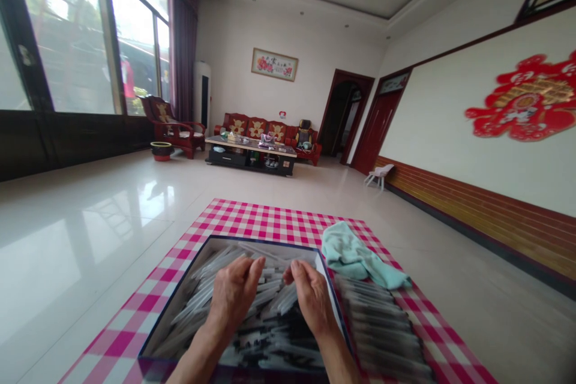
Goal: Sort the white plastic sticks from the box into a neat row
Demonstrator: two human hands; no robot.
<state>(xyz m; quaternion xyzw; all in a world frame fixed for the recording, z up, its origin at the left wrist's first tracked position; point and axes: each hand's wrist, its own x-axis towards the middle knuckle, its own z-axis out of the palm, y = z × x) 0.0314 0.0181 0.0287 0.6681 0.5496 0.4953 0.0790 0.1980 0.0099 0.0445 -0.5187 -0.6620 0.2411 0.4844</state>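
Okay, left hand (234, 291) and right hand (311, 294) over box (150, 367), fingers narrow, can't tell if holding; cloth (348, 250) at its 2 o'clock, tube row (382, 330) at 3

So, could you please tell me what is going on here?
A person's left grip and right grip are above an open box of loose clear and dark slender pieces, fingers drawn in; whether either holds a piece is unclear. To the box's right, a blurred row of similar pieces lies on the pink-and-white checked cover, with a crumpled pale green cloth at its far end.
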